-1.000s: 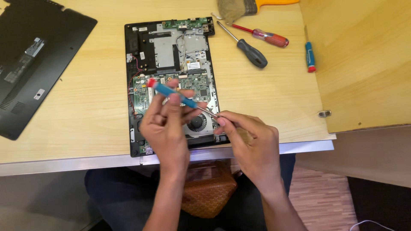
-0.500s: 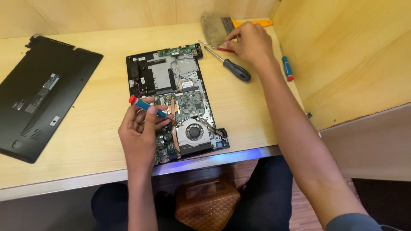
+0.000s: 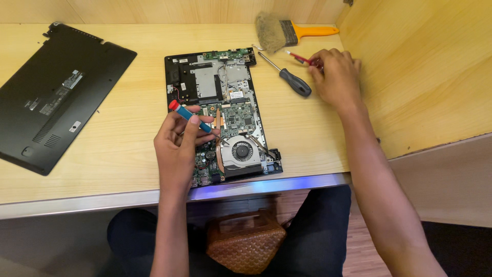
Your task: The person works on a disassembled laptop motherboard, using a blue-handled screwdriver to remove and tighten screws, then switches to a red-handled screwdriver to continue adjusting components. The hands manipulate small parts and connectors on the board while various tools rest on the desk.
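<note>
Left grip [image 3: 177, 146] clamped on blue screwdriver [image 3: 190, 116] over opened laptop [image 3: 218, 110], fan and boards exposed inside; right grip [image 3: 335, 77] seemingly closed on red screwdriver [image 3: 300, 58], handle hidden.

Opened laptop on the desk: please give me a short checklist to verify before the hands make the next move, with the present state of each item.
1. Left hand holds the blue screwdriver firmly: ok.
2. Right hand has contact with the red-handled screwdriver: ok, but a full grip cannot be judged.
3. Opened laptop lies flat on the desk: ok.
4. Fan and board are uncovered: ok.
5. Black-handled screwdriver lies off the board: ok.
6. All screws removed: cannot tell.
</note>
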